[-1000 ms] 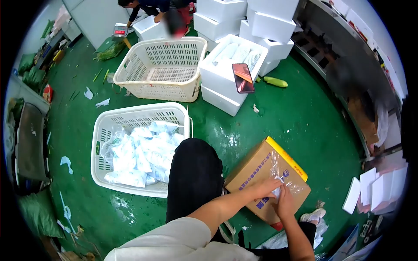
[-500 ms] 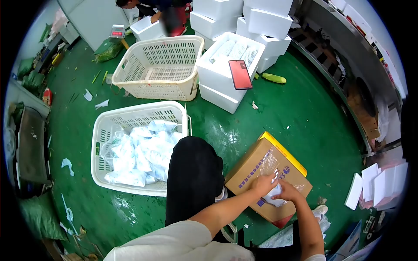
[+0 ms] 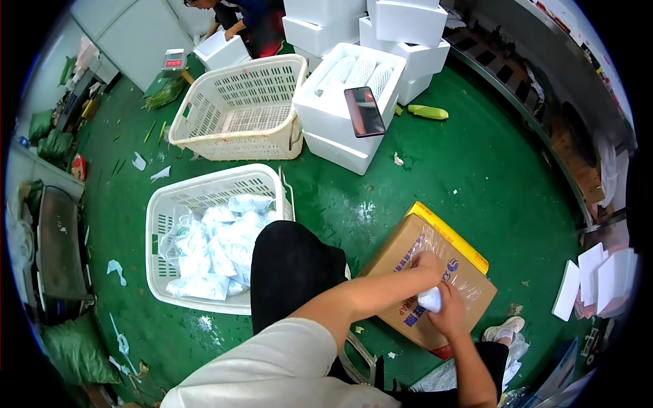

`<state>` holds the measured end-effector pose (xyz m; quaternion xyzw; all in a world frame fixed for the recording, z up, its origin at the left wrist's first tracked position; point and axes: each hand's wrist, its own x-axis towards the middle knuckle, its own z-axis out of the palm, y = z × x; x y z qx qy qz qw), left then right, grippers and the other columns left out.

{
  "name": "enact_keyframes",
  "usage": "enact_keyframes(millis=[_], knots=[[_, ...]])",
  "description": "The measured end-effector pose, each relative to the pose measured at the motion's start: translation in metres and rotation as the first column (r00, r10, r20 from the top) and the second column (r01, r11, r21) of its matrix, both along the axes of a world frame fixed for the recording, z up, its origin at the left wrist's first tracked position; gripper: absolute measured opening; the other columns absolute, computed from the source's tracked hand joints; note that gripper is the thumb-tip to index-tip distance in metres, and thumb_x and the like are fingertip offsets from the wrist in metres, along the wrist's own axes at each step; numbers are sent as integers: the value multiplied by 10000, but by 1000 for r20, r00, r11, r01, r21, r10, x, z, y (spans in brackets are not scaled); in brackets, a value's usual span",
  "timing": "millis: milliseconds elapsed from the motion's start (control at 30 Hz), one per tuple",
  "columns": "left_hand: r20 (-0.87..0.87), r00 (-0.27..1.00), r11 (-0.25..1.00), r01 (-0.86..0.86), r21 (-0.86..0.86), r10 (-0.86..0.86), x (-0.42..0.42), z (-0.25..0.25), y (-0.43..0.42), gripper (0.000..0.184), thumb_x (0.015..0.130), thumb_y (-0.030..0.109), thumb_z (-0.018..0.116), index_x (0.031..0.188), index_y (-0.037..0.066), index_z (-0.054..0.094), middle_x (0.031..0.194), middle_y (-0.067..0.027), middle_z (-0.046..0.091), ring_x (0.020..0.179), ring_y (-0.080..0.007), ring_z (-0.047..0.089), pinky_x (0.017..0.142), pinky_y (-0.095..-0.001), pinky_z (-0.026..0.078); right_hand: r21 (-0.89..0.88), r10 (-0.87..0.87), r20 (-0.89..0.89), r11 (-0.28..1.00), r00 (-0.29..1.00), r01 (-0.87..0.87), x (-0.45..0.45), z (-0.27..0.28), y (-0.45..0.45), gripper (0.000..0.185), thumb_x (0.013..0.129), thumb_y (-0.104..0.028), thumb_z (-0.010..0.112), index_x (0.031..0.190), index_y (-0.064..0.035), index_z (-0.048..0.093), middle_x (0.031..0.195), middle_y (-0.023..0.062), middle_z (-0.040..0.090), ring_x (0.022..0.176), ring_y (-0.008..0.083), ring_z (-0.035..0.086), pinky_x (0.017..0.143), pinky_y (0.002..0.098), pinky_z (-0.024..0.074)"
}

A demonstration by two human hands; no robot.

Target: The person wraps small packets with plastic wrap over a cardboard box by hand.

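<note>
A small white packet (image 3: 430, 299) sits in my right hand (image 3: 447, 314), whose fingers wrap round it above the cardboard box (image 3: 391, 289). My left hand (image 3: 428, 264) is just beyond the packet, bent over the box top with its fingers mostly hidden. Clear plastic film (image 3: 428, 243) lies on the box beside that hand. Printed purple characters mark the brown cardboard, and a yellow box (image 3: 452, 238) shows along its far edge. To the left, a white plastic basket (image 3: 155, 262) contains several pale blue-white packets (image 3: 218, 251), near my bent knee.
An off-white crate (image 3: 238, 146) stands ahead. Beside it, a foam box (image 3: 333, 122) holds net-wrapped items, with a phone (image 3: 365, 112) on its edge. More foam boxes (image 3: 408, 61) are stacked behind. Another person (image 3: 241, 24) handles a foam box. Corn (image 3: 428, 112) lies on the green floor.
My left hand has moved up and away over the box, its fingers turning out of sight. My right hand keeps the white packet, and the view has shifted slightly.
</note>
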<state>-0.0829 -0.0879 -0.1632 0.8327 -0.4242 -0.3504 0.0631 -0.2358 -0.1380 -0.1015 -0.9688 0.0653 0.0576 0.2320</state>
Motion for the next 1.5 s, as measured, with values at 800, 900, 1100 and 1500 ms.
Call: enact_keyframes(millis=[800, 900, 1100, 1500], knots=[[323, 856, 707, 516, -484, -403, 20, -38, -6, 612, 896, 507, 532, 1446, 256, 434, 1587, -37, 252, 1468, -234, 199, 1176, -561, 74, 659, 703, -702, 701, -111, 274, 8, -76, 7, 905, 733, -632, 692, 1394, -46, 495, 1432, 155, 479, 1377, 284, 360, 1134, 355, 265], [388, 851, 666, 520, -535, -354, 23, -43, -5, 604, 897, 472, 536, 1438, 218, 442, 1572, -62, 280, 1462, -239, 215, 1177, -560, 76, 669, 660, -743, 736, 114, 101, -79, -64, 49, 856, 764, -646, 657, 1358, -41, 537, 1322, 129, 582, 1224, 226, 512, 1079, 322, 330], [411, 781, 498, 619, -608, -469, -24, -44, 31, 526, 903, 388, 530, 1367, 141, 516, 1528, -108, 346, 1435, -260, 272, 1159, -593, 91, 480, 336, -842, 112, 421, 870, -167, -39, 4, 518, 858, -250, 695, 1299, -10, 568, 1223, 75, 637, 1167, 180, 550, 1028, 314, 385], [-657, 742, 810, -463, -360, 132, -171, 74, 147, 522, 966, 452, 498, 1290, 44, 543, 1212, -207, 618, 1117, -375, 584, 927, -415, 461, 717, -25, -667, 250, 744, 651, -139, 46, 18, 380, 854, -190, 681, 1179, -1, 622, 1047, 99, 683, 931, 208, 645, 841, 336, 503]])
